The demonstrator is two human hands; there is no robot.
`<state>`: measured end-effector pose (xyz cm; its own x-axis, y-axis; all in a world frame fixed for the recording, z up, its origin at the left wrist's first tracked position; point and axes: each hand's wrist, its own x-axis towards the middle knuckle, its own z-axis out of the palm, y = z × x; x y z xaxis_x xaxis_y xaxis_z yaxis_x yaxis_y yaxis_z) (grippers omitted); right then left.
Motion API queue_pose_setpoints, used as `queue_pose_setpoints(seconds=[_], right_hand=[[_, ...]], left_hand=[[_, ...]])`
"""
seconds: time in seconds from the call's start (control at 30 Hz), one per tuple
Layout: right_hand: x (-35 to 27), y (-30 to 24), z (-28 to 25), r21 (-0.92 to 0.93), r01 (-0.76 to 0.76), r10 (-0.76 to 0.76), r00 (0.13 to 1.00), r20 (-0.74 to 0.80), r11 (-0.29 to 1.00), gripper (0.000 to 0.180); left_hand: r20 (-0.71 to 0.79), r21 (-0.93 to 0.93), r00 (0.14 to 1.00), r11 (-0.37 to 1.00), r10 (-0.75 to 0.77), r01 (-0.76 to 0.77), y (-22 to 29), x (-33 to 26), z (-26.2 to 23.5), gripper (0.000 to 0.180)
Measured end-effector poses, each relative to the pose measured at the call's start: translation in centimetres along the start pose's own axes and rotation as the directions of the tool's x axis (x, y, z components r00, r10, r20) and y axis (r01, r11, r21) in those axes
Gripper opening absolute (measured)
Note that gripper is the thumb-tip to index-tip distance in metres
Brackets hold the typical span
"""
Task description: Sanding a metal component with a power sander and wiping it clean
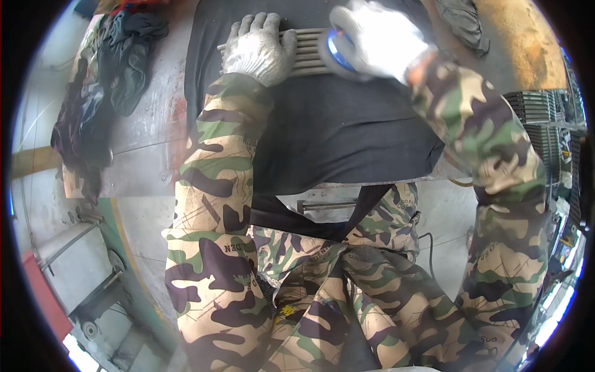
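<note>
My left hand, in a pale knitted work glove, lies flat with fingers stretched out over the left part of a row of slim metal bars. The bars lie side by side on a black cloth that covers the middle of the table. Over their right end, my gloved right hand is curled round a round tool with a blue rim. Motion and glare smear the right hand and the tool, so its exact kind does not show. The hands and the tool hide both ends of the bars in part.
Crumpled dark cloths lie on the metal table to the left. A grey cloth rests at the far right beside a tan, rust-stained surface. Several dark slatted metal pieces are stacked at the right edge.
</note>
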<state>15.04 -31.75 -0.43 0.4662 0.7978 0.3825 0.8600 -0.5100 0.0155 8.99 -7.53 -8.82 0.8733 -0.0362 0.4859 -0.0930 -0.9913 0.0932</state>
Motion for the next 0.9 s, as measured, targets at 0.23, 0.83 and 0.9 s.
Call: queue_pose_setpoints(seconds=[0.23,0.83,0.9], right_hand=[[-0.7,2.2,2.0,-0.108,-0.214,0.230,0.957,0.174,0.971,0.029],[3.6,-0.5,1.0,-0.085,-0.171,0.186,0.961,0.205,0.982,0.025],[2.4,-1.2,0.3,-0.045,-0.157,0.163,0.970,0.182,0.987,0.025]], left_hand=[[0.056,0.172,0.998,0.985,-0.017,0.007,0.4,-2.9,0.1,0.049],[0.096,0.228,0.992,0.972,-0.082,0.058,-1.9,-1.1,0.3,0.056],[0.069,0.233,0.995,0.971,-0.078,0.060,-1.8,-1.4,0.3,0.056]])
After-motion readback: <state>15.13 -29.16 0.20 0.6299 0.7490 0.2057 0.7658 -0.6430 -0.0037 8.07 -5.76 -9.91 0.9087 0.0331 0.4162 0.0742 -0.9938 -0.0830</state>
